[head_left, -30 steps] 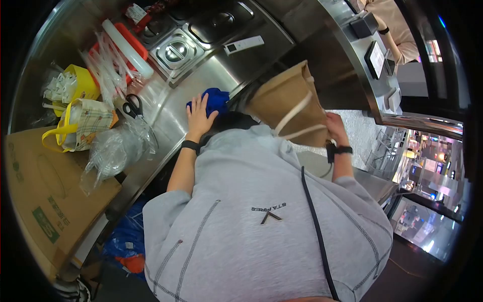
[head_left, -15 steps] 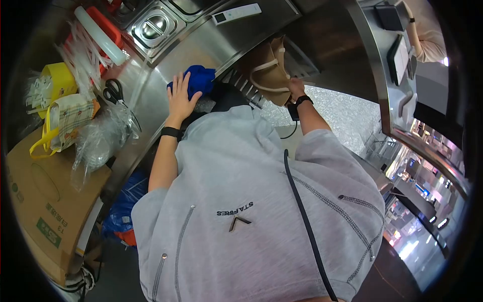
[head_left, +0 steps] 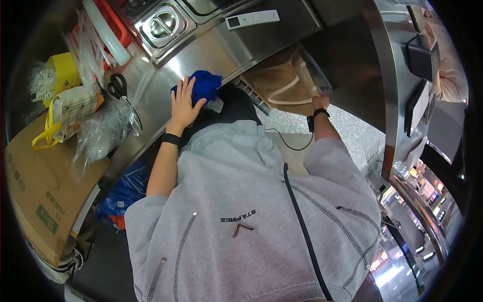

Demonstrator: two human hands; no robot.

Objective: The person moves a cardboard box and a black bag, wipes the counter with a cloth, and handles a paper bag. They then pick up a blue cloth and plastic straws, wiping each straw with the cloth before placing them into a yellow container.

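A crumpled blue cloth [head_left: 207,86] lies at the front edge of the steel counter. My left hand [head_left: 184,106] rests over its left side, fingers stretched out and spread, not wrapped around it. On the right, my right hand [head_left: 320,103] is closed on the edge of a brown paper bag [head_left: 266,85] with pale rope-like handles. This bag hangs tilted below the counter edge, partly in shadow. My right fingertips are partly hidden.
Black scissors [head_left: 118,86], a clear plastic bag [head_left: 103,128] and a yellow container [head_left: 64,73] crowd the left counter. A white remote [head_left: 251,19] lies beside a lidded steel pan [head_left: 162,26]. A cardboard box [head_left: 50,186] stands at lower left. Another person's sleeve [head_left: 450,65] shows at upper right.
My right hand has moved right and slightly down with the paper bag, which has slid further under the counter edge. My left hand stays on the blue cloth. The view has shifted somewhat.
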